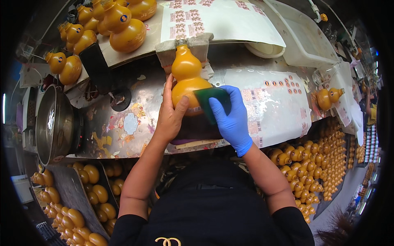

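An orange-yellow gourd-shaped bottle (186, 67) lies in front of me, its neck resting on a grey padded support (166, 54). My left hand (170, 112), bare, cups the bottle's lower bulb from the left, thumb on top and fingers along its side. In a blue glove, my right hand (232, 117) pinches a dark green flat scraper (213, 102) between thumb and fingers. The scraper's edge meets the right side of the lower bulb. A pale printed strip shows low on the bulb, near my left thumb.
White sheets with reddish printed decals (188, 20) lie beyond the bottle, and a sheet of round stickers (283, 84) is at right. A phone on a stand (94, 65) and a metal pan (55, 125) stand left. Many gourd bottles (303, 164) crowd both sides below; a plastic tub (303, 37) sits far right.
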`<state>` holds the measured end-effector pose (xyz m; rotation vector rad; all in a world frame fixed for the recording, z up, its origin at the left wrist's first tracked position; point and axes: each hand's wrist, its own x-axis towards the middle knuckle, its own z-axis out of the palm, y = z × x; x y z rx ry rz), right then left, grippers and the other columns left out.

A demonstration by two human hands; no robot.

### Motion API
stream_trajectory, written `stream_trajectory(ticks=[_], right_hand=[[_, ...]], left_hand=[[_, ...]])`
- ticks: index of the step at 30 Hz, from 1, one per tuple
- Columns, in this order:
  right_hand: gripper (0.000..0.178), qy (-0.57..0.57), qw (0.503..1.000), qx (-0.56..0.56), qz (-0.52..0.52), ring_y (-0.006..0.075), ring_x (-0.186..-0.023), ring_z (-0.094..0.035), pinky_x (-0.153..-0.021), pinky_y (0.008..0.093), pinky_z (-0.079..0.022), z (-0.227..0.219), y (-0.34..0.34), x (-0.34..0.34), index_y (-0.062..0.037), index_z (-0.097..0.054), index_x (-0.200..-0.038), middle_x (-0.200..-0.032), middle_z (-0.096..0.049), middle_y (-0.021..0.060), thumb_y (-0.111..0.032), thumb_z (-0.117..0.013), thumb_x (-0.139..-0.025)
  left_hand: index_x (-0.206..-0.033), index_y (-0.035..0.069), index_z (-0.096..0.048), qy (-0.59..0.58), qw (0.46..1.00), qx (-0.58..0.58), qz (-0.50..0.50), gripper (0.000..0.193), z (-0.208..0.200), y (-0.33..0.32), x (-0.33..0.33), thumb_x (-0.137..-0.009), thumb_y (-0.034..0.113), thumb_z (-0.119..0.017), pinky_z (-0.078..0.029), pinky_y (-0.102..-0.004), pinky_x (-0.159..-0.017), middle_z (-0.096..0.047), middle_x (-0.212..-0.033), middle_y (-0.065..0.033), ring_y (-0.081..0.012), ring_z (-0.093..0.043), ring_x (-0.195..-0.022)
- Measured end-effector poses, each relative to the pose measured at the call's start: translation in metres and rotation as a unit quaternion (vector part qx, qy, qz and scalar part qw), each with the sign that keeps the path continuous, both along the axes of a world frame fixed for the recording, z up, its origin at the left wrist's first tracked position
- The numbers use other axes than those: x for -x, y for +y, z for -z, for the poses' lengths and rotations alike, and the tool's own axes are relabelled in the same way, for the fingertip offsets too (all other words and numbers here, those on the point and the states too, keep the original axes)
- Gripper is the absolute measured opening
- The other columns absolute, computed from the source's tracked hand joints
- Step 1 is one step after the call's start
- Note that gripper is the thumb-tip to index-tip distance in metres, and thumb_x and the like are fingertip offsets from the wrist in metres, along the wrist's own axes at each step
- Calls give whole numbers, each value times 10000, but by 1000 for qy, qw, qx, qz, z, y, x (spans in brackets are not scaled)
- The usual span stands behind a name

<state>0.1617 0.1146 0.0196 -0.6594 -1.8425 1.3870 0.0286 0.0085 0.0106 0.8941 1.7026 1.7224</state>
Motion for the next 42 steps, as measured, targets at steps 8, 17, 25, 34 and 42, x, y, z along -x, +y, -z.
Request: stream_trajectory(ticks=[8, 17, 25, 34, 42], right_hand=[[345, 2, 998, 4, 68, 155, -860, -606, -772, 281, -501, 14, -3, -2, -24, -516, -1131, -961, -629, 102, -202, -681, -886], [344, 71, 929, -352, 90, 182, -859, -600, -750, 276, -492, -2, -21, 0, -53, -611, -1043, -986, -596, 78, 89, -712, -747], [377, -39, 859, -501, -103, 184, -732, -552, -654, 298, -452, 8, -40, 8, -118, -673, -1067, -979, -622, -5, -69, -641, -695], [264, -28, 964, -190, -184, 306, -861, -636, -772, 345, -509, -48, 35, 26, -29, -569, -1099, -980, -618, 160, -82, -658, -857], [263, -112, 950, -143, -255, 105, -870, -568, -817, 259, -483, -59, 67, 51, -33, -562, -1120, -960, -630, 54, -157, -653, -906]], left_hand=[[-1493, -16, -120, 8, 999, 2, 34, 756, 3, -5, 6, -994, 481, -393, -237, -349, -1121, -282, -1491, -188, -270, -298, -1381], [-1468, -14, -234, -116, 990, -50, 68, 610, 7, -6, 18, -1028, 388, -363, -263, -312, -1108, -395, -1432, -143, -209, -357, -1342], [-1405, 13, -334, -178, 980, -39, 75, 545, 2, -8, 18, -1023, 401, -376, -322, -308, -1069, -463, -1345, -128, -189, -436, -1259], [-1408, 14, -335, -193, 978, -55, 59, 538, 4, -8, 15, -1030, 397, -357, -286, -310, -1088, -433, -1374, -132, -191, -401, -1290], [-1380, -17, -332, -82, 997, 11, -2, 628, -5, -2, 8, -958, 410, -516, -324, -341, -1068, -445, -1339, -174, -230, -403, -1284]])
